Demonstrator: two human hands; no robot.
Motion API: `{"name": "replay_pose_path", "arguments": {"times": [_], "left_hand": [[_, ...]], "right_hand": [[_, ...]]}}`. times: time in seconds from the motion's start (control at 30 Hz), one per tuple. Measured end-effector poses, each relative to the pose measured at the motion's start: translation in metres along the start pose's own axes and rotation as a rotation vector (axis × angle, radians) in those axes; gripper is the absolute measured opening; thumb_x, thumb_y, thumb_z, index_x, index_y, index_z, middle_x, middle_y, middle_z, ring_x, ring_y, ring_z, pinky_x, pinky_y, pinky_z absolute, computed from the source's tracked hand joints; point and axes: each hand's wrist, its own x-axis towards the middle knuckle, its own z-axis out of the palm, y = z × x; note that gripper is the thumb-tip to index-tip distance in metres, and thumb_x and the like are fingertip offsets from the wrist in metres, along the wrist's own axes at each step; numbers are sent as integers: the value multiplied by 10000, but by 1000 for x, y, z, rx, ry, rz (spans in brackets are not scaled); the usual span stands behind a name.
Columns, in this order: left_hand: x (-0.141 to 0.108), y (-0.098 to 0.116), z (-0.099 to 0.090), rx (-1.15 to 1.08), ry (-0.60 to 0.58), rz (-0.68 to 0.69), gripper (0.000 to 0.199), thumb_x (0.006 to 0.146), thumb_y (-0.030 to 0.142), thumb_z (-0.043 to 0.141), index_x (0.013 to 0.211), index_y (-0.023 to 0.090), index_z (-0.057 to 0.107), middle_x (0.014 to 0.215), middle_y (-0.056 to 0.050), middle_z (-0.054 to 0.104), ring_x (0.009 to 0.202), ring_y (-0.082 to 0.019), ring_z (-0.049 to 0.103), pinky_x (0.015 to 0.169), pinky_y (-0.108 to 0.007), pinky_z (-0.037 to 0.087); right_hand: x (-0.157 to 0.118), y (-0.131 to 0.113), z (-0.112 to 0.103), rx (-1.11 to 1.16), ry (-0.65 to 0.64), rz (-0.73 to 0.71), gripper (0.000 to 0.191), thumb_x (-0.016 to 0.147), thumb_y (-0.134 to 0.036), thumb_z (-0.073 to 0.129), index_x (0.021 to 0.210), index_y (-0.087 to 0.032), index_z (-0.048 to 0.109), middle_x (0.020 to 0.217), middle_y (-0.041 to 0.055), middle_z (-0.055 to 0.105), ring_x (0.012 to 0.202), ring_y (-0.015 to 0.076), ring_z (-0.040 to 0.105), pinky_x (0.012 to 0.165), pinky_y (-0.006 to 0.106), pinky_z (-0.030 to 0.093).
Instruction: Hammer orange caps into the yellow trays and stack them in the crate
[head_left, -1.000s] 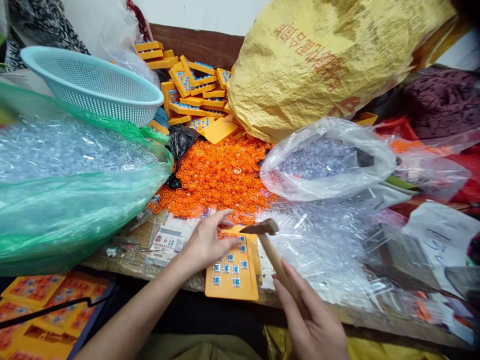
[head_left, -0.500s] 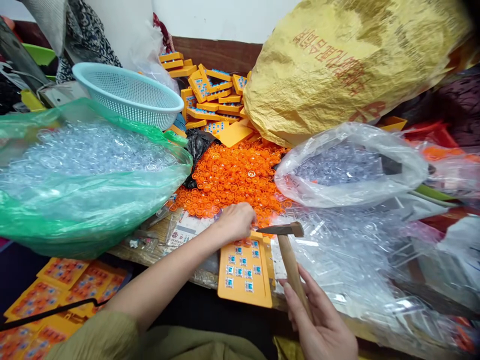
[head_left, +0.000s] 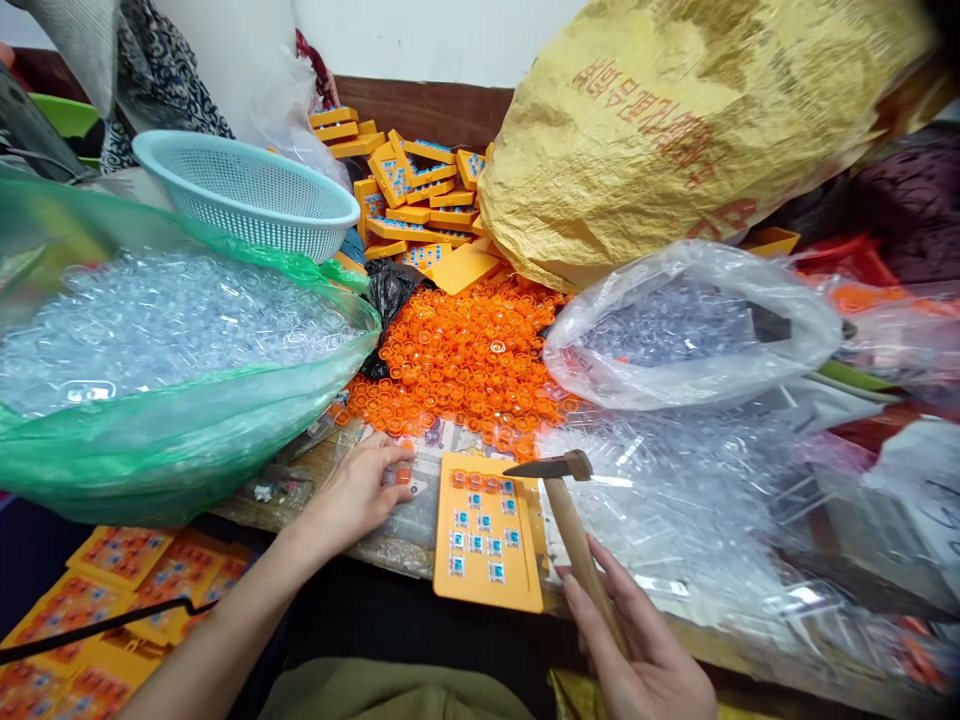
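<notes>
My right hand [head_left: 637,640] is wrapped around the wooden handle of a hammer [head_left: 577,540]. The hammer's dark, pointed metal head hangs over the upper right of a yellow plastic board [head_left: 487,585]. Small clear squares with blue centres dot this board, and a row of orange pieces lies along its top. To the board's left, my left hand [head_left: 364,490] rests low over the worktop, thumb and fingers curled around a small orange plastic piece [head_left: 403,475]. Behind both hands spreads a heap of orange pieces [head_left: 465,350].
A green bag [head_left: 172,440] of clear plastic parts stands left, a white bag [head_left: 712,385] of similar parts right. Clear pieces [head_left: 675,500] cover the right worktop. Yellow boards [head_left: 427,215], a blue basket [head_left: 247,190] and a large yellow sack [head_left: 637,150] lie behind. More filled boards [head_left: 112,590] sit lower left.
My left hand has moved left from the top of the yellow board to the worktop beside it, uncovering the orange row. My right hand still holds the hammer in nearly the same place.
</notes>
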Motion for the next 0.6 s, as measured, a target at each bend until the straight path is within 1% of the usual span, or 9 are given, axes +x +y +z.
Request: {"name": "replay_pose_path", "arguments": {"times": [0.07,0.13,0.17,0.23,0.3,0.37,0.4,0.5,0.6], "left_hand": [[-4,-4,8,-20,60,81,162,757,123,602,871,181,700,850,-41,664,717,-154,621,684,-281,515],[-9,-4,14,-74,105,111,178,806,111,539,828,184,700,843,-47,681,754,-160,641,707,-291,525],[-10,-1,16,-103,153,114,181,819,119,530,833,185,698,850,-53,691,776,-168,648,715,-301,530],[-9,12,19,-176,280,137,162,822,150,555,908,179,689,896,-68,705,818,-183,654,734,-322,538],[-2,34,24,-239,361,221,205,821,175,582,1008,157,664,944,-85,710,867,-197,650,781,-347,535],[8,56,32,-252,315,343,266,817,162,589,1078,131,634,926,-87,709,853,-199,644,798,-360,529],[14,66,38,-237,273,365,307,805,148,598,1110,120,616,928,-90,706,857,-207,640,804,-371,526],[26,81,56,-173,175,313,421,766,124,613,1185,112,569,882,-80,694,827,-225,630,789,-399,523],[30,80,68,-214,141,221,457,757,133,617,1208,140,545,849,-50,686,819,-216,630,798,-388,520]], "right_hand": [[-4,-1,1,-24,31,-21,476,709,-441,718,1113,-190,698,1137,52,696,1073,288,640,919,341,533],[-6,0,2,-69,80,-49,464,736,-463,683,1113,-193,695,1143,49,693,1073,286,641,942,356,518],[-7,1,1,-98,99,-79,457,749,-466,667,1116,-194,693,1154,49,688,1075,285,640,953,364,511],[-5,2,-1,-166,108,-181,436,770,-440,655,1125,-190,686,1173,54,677,1063,281,649,954,368,513],[-2,0,-4,-233,92,-311,389,788,-381,652,1123,-185,684,1162,58,683,1021,267,672,926,349,535],[1,-7,-5,-290,105,-432,338,815,-319,635,1122,-186,681,1142,57,694,983,247,690,891,321,552],[1,-12,-6,-308,113,-482,319,824,-294,627,1121,-190,680,1122,53,704,960,237,699,873,310,558],[1,-24,-7,-310,155,-590,315,843,-227,608,1154,-218,659,1090,33,719,896,208,715,829,288,566],[0,-29,-9,-338,163,-636,368,845,-166,601,1202,-254,629,1097,10,715,899,185,709,838,266,549]]}}
